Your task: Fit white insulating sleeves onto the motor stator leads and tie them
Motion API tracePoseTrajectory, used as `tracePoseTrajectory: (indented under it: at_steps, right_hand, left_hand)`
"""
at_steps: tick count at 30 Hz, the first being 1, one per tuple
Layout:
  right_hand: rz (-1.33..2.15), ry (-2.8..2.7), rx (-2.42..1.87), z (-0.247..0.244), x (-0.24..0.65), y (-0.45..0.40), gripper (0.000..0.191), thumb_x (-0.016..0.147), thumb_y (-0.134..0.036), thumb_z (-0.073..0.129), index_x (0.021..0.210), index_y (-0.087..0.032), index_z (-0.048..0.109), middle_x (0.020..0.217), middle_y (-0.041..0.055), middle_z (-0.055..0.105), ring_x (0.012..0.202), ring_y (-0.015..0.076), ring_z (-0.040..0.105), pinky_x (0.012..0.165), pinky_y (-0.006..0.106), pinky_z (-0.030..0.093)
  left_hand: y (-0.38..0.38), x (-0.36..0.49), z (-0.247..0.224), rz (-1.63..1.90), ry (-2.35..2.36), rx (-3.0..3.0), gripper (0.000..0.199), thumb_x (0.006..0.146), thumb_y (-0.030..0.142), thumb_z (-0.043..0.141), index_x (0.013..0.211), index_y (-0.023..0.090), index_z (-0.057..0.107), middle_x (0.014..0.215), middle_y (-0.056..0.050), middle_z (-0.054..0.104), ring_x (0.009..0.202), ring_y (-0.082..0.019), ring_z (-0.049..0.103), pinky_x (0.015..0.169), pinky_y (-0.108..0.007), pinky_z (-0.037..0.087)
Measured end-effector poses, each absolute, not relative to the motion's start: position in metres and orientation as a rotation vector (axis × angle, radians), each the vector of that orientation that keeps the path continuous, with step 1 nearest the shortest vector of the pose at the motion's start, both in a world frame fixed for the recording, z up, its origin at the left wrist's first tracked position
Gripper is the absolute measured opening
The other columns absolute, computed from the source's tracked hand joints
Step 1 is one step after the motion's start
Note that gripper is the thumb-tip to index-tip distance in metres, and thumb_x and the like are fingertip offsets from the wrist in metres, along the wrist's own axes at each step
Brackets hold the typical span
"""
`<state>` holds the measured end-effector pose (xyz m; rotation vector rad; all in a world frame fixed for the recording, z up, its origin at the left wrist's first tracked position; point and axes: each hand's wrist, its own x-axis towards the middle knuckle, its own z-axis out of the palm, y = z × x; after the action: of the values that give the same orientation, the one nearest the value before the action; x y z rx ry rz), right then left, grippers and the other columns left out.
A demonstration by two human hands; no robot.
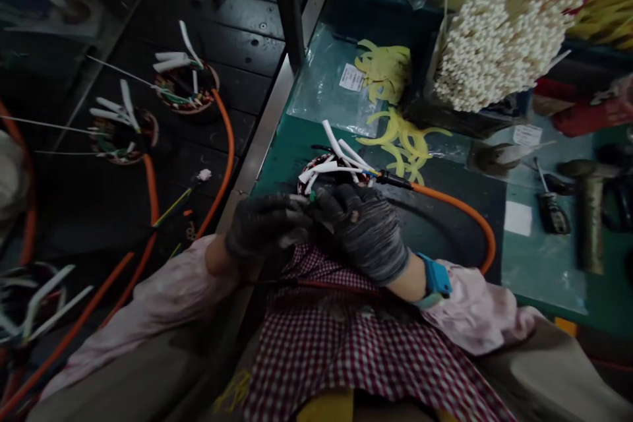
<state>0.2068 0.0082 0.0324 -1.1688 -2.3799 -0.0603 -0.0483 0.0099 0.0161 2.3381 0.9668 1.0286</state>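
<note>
A round motor stator (302,179) with copper windings sits on the bench in front of me. Several white insulating sleeves (326,167) stick up from it, and an orange cable (455,201) runs off to the right. Both hands wear dark grey gloves and meet at the stator's near edge. My left hand (267,223) is closed, its fingertips together beside a small pale piece. My right hand (364,231) is curled close to a small green bit (312,196). What either hand pinches is hidden by the fingers.
Yellow curved strips (405,142) lie behind the stator by a plastic bag (326,89). A bin of white-tipped pieces (494,53) stands at the back right. A hammer (591,217) lies at right. More stators (186,82) with orange cables rest on the slatted conveyor at left.
</note>
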Motion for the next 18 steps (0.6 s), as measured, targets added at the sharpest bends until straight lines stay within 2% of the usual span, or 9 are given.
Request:
tracePoseTrajectory:
  at_steps: [3, 5, 6, 7, 9, 11, 12, 15, 18]
  right_hand:
    - [-0.163, -2.358, -1.165, 0.024, 0.205, 0.009, 0.021, 0.113, -0.022, 0.068, 0.127, -0.021, 0.083, 0.11, 0.012, 0.082, 0.103, 0.0264, 0.072, 0.087, 0.039, 0.059]
    - [-0.203, -2.328, -1.15, 0.02, 0.208, 0.011, 0.018, 0.113, -0.026, 0.069, 0.123, -0.023, 0.084, 0.106, 0.0099, 0.08, 0.1, 0.025, 0.071, 0.087, 0.038, 0.058]
    - [-0.201, -2.318, -1.16, 0.019, 0.21, 0.011, 0.018, 0.113, -0.027, 0.07, 0.122, -0.023, 0.084, 0.105, 0.0093, 0.08, 0.1, 0.0247, 0.07, 0.087, 0.038, 0.058]
    - [-0.191, -2.305, -1.176, 0.018, 0.212, 0.011, 0.018, 0.112, -0.028, 0.07, 0.122, -0.024, 0.084, 0.104, 0.009, 0.079, 0.099, 0.0247, 0.07, 0.087, 0.038, 0.058]
    - [-0.164, -2.263, -1.187, 0.017, 0.218, 0.007, 0.019, 0.111, -0.027, 0.071, 0.124, -0.023, 0.084, 0.102, 0.0087, 0.079, 0.098, 0.0245, 0.069, 0.086, 0.038, 0.058]
    - [-0.148, -2.217, -1.138, 0.016, 0.224, -0.002, 0.019, 0.11, -0.023, 0.072, 0.125, -0.022, 0.083, 0.102, 0.0085, 0.079, 0.096, 0.0237, 0.069, 0.084, 0.037, 0.057]
    - [-0.144, -2.205, -1.109, 0.015, 0.228, -0.009, 0.02, 0.108, -0.02, 0.073, 0.125, -0.022, 0.083, 0.102, 0.0083, 0.079, 0.094, 0.0232, 0.069, 0.082, 0.037, 0.057]
    - [-0.131, -2.241, -1.071, 0.011, 0.235, -0.027, 0.032, 0.101, -0.01, 0.077, 0.128, -0.025, 0.084, 0.102, 0.0071, 0.081, 0.092, 0.0225, 0.069, 0.077, 0.036, 0.055]
    - [-0.093, -2.295, -1.007, 0.007, 0.239, -0.038, 0.033, 0.101, -0.01, 0.078, 0.128, -0.027, 0.085, 0.107, 0.0062, 0.084, 0.098, 0.0229, 0.072, 0.078, 0.035, 0.057]
  left_hand:
    - [0.044, -0.052, 0.019, 1.226, 1.064, 2.058, 0.032, 0.113, 0.058, 0.069, 0.129, 0.032, 0.079, 0.114, -0.004, 0.086, 0.099, -0.022, 0.085, 0.089, -0.039, 0.075]
    - [0.072, -0.049, 0.012, 1.144, 1.071, 2.018, 0.069, 0.1, 0.076, 0.079, 0.153, 0.032, 0.07, 0.138, -0.011, 0.081, 0.122, -0.032, 0.083, 0.101, -0.049, 0.074]
    - [0.084, -0.046, 0.007, 0.979, 0.944, 2.08, 0.086, 0.093, 0.081, 0.084, 0.161, 0.031, 0.065, 0.153, -0.014, 0.075, 0.138, -0.037, 0.077, 0.11, -0.053, 0.072]
    - [0.094, -0.041, 0.001, 0.85, 0.803, 2.111, 0.098, 0.088, 0.081, 0.089, 0.167, 0.031, 0.059, 0.16, -0.016, 0.07, 0.147, -0.04, 0.072, 0.117, -0.055, 0.069]
    - [0.1, -0.03, -0.006, 0.76, 0.613, 2.105, 0.116, 0.088, 0.074, 0.093, 0.179, 0.03, 0.038, 0.17, -0.02, 0.06, 0.158, -0.041, 0.063, 0.127, -0.06, 0.062]
    - [0.089, -0.018, -0.007, 0.822, 0.55, 2.11, 0.121, 0.092, 0.067, 0.093, 0.183, 0.028, 0.024, 0.174, -0.023, 0.052, 0.163, -0.042, 0.057, 0.132, -0.065, 0.056]
    - [0.08, -0.013, -0.005, 0.873, 0.548, 2.126, 0.119, 0.093, 0.065, 0.093, 0.183, 0.027, 0.023, 0.174, -0.024, 0.051, 0.164, -0.042, 0.055, 0.134, -0.067, 0.053]
    - [0.048, -0.002, 0.007, 1.023, 0.566, 2.172, 0.112, 0.092, 0.065, 0.094, 0.178, 0.023, 0.035, 0.167, -0.023, 0.055, 0.163, -0.044, 0.054, 0.137, -0.068, 0.049]
    - [0.03, -0.001, 0.014, 1.065, 0.633, 2.126, 0.107, 0.091, 0.065, 0.095, 0.174, 0.025, 0.041, 0.17, -0.021, 0.054, 0.167, -0.045, 0.05, 0.138, -0.067, 0.048]
